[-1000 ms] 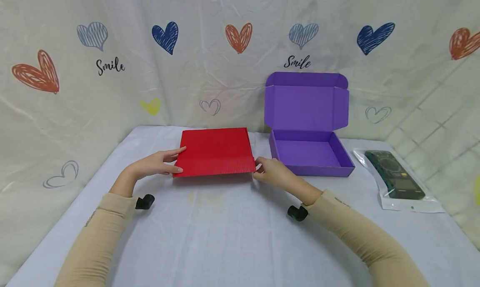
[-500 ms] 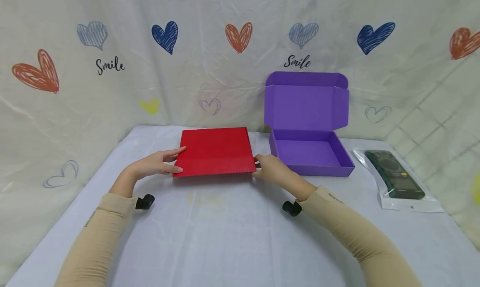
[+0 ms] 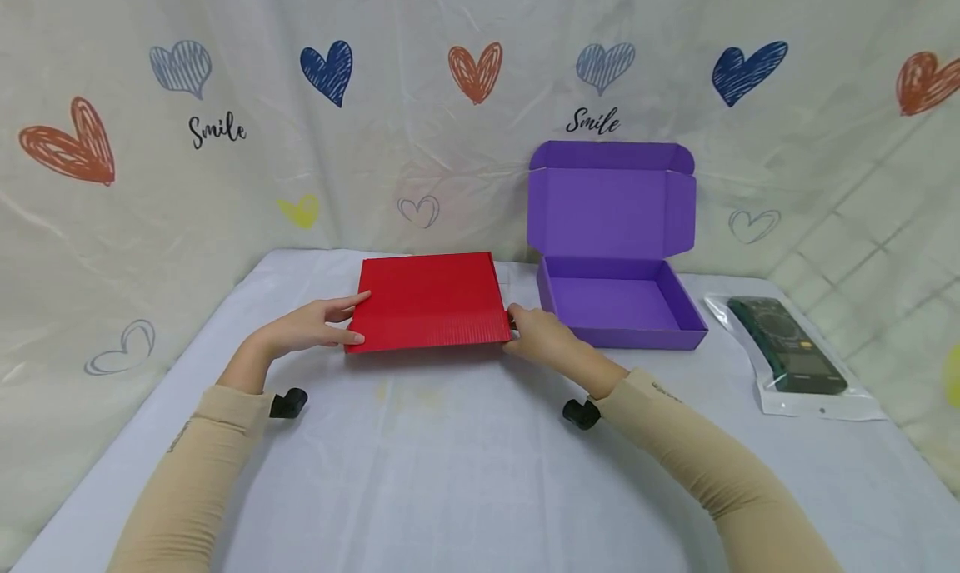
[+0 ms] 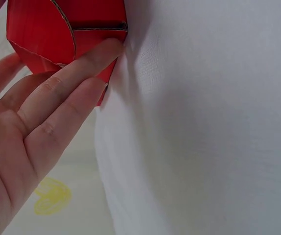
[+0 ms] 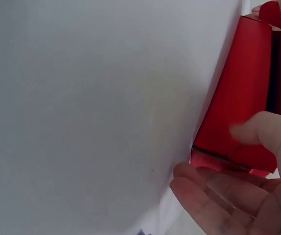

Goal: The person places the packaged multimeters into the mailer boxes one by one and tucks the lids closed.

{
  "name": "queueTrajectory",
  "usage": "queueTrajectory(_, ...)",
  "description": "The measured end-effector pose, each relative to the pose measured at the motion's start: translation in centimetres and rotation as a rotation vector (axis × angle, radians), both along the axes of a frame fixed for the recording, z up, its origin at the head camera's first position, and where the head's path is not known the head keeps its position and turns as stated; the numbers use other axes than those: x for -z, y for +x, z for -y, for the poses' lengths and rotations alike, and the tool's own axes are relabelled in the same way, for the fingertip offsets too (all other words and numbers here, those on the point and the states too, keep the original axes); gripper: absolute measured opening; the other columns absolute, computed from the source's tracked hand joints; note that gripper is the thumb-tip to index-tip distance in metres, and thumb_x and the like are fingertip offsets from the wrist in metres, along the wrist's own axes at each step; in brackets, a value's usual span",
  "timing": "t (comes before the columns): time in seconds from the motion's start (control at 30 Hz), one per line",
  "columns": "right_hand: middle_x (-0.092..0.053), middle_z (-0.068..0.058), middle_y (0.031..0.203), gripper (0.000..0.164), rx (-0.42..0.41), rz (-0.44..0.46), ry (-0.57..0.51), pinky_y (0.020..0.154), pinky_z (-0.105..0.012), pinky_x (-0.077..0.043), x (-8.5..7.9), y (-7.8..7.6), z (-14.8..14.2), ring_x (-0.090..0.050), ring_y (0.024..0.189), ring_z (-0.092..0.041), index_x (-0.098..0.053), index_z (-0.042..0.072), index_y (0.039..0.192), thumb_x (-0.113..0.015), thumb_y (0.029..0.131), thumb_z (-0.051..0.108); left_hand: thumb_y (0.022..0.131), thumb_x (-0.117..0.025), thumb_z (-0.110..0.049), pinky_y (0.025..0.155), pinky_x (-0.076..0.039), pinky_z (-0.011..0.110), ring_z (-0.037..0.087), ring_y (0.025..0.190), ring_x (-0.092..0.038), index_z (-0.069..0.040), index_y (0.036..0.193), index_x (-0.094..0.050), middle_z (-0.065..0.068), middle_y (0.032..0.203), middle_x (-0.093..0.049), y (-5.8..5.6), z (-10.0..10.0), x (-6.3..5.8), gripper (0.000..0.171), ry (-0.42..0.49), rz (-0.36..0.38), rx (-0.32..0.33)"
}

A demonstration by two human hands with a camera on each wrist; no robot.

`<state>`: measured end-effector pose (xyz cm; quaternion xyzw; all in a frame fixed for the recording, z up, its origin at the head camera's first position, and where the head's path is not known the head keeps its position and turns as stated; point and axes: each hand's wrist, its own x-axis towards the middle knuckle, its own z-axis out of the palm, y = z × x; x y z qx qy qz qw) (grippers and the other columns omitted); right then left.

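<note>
A red cardboard box (image 3: 431,300) lies on the table with its lid lowered, tilting down toward the front. In the right wrist view, a dark gap shows between the lid and the front wall of this red box (image 5: 238,93). My left hand (image 3: 306,327) touches the left side, one finger at the lid's edge and the thumb by the near corner. Seen from the left wrist, its fairly straight fingers lie along the end flaps (image 4: 42,29). At the front right corner is my right hand (image 3: 547,337), its fingers loosely bent beside the end and its blurred thumb before the front wall.
A purple box (image 3: 622,339) stands behind and right with its lid raised. Farther right lies a dark green device, resembling a multimeter (image 3: 787,344), in a clear plastic bag. A white cloth covers the table (image 3: 450,473), and a heart-printed curtain (image 3: 405,148) hangs behind.
My right hand has shifted slightly forward and left around the front right corner, its fingers moving along the box's end. The left hand and the red box have stayed nearly in place.
</note>
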<state>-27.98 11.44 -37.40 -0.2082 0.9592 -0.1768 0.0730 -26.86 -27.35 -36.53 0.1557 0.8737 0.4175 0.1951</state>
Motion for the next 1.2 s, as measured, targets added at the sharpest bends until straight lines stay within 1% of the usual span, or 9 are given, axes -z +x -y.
queueTrajectory(0.17, -0.064, -0.019, 0.136, 0.074, -0.014, 0.102, -0.074, 0.100, -0.047, -0.051, -0.8, 0.3, -0.7, -0.059, 0.127, -0.035, -0.047, 0.001, 0.146, -0.082, 0.089, 0.035, 0.096, -0.073, -0.030, 0.113, -0.036, 0.058, 0.043, 0.149, -0.027, -0.016, 0.164, -0.026, 0.023, 0.164, -0.027, 0.0, 0.2, 0.0, 0.084, 0.004, -0.030, 0.005)
queueTrajectory(0.3, -0.067, -0.012, 0.131, 0.096, -0.024, 0.154, -0.125, 0.096, -0.049, -0.051, -1.5, 0.3, -1.2, -0.063, 0.118, -0.033, -0.025, 0.009, 0.162, -0.078, 0.090, 0.046, 0.096, -0.073, -0.027, 0.115, -0.031, 0.062, 0.044, 0.149, -0.026, -0.014, 0.164, -0.028, 0.023, 0.164, -0.027, -0.2, 0.3, 0.0, 0.082, 0.008, -0.053, 0.000)
queueTrajectory(0.43, -0.068, -0.006, 0.114, 0.092, -0.073, 0.144, -0.167, 0.080, -0.038, -0.053, -1.5, -0.1, -1.0, -0.065, 0.094, -0.023, -0.023, 0.010, 0.163, -0.074, 0.094, 0.044, 0.097, -0.071, -0.025, 0.115, -0.030, 0.062, 0.043, 0.149, -0.027, -0.013, 0.163, -0.028, 0.023, 0.164, -0.028, -0.3, 0.5, -0.1, 0.080, 0.012, -0.062, -0.014)
queueTrajectory(0.63, -0.067, -0.005, 0.104, 0.097, -0.126, 0.149, -0.256, 0.081, -0.036, -0.055, -0.3, -0.2, -0.6, -0.069, 0.089, -0.019, -0.026, 0.006, 0.162, -0.084, 0.088, 0.031, 0.098, -0.069, -0.024, 0.116, -0.030, 0.062, 0.043, 0.148, -0.031, -0.012, 0.164, -0.026, 0.024, 0.164, -0.028, -0.5, 0.7, 0.1, 0.079, 0.040, -0.044, -0.041)
queueTrajectory(0.77, -0.069, -0.005, 0.102, 0.096, -0.143, 0.107, -0.290, 0.079, -0.036, -0.056, 0.2, -0.2, -0.6, -0.071, 0.087, -0.017, -0.029, 0.006, 0.160, -0.087, 0.084, 0.019, 0.098, -0.069, -0.025, 0.116, -0.029, 0.063, 0.042, 0.148, -0.032, -0.014, 0.164, -0.026, 0.024, 0.163, -0.029, -0.4, 0.7, 0.2, 0.080, 0.051, -0.027, -0.054)
queueTrajectory(0.9, -0.068, -0.004, 0.096, 0.080, -0.153, 0.011, -0.249, 0.069, -0.030, -0.054, 0.5, -0.1, -0.3, -0.067, 0.078, -0.014, -0.036, 0.004, 0.154, -0.081, 0.087, 0.007, 0.098, -0.069, -0.025, 0.116, -0.029, 0.062, 0.042, 0.148, -0.032, -0.014, 0.164, -0.026, 0.023, 0.163, -0.030, -0.5, 0.8, 0.2, 0.080, 0.052, -0.028, -0.055)
queueTrajectory(1.0, -0.063, -0.004, 0.079, 0.072, -0.151, -0.054, -0.186, 0.059, -0.027, -0.047, 0.6, 0.2, 0.1, -0.057, 0.063, -0.014, -0.036, 0.004, 0.150, -0.074, 0.088, 0.004, 0.098, -0.069, -0.025, 0.116, -0.029, 0.061, 0.041, 0.148, -0.031, -0.014, 0.164, -0.026, 0.023, 0.164, -0.029, -0.5, 0.9, 0.2, 0.080, 0.055, -0.027, -0.053)
queueTrajectory(1.13, -0.054, -0.005, 0.065, 0.071, -0.108, -0.063, -0.140, 0.055, -0.028, -0.038, 0.7, 0.3, 0.5, -0.045, 0.054, -0.016, -0.032, 0.004, 0.150, -0.070, 0.090, 0.008, 0.098, -0.069, -0.026, 0.115, -0.033, 0.058, 0.041, 0.148, -0.032, -0.013, 0.164, -0.026, 0.023, 0.164, -0.028, -0.4, 0.8, 0.1, 0.080, 0.058, -0.020, -0.052)
queueTrajectory(1.2, -0.054, -0.005, 0.066, 0.074, -0.086, -0.042, -0.137, 0.054, -0.028, -0.039, 0.7, 0.4, 0.6, -0.046, 0.054, -0.016, -0.029, 0.004, 0.151, -0.070, 0.090, 0.009, 0.098, -0.069, -0.026, 0.115, -0.035, 0.057, 0.041, 0.148, -0.032, -0.013, 0.164, -0.026, 0.022, 0.164, -0.028, -0.4, 0.8, 0.1, 0.080, 0.058, -0.014, -0.052)
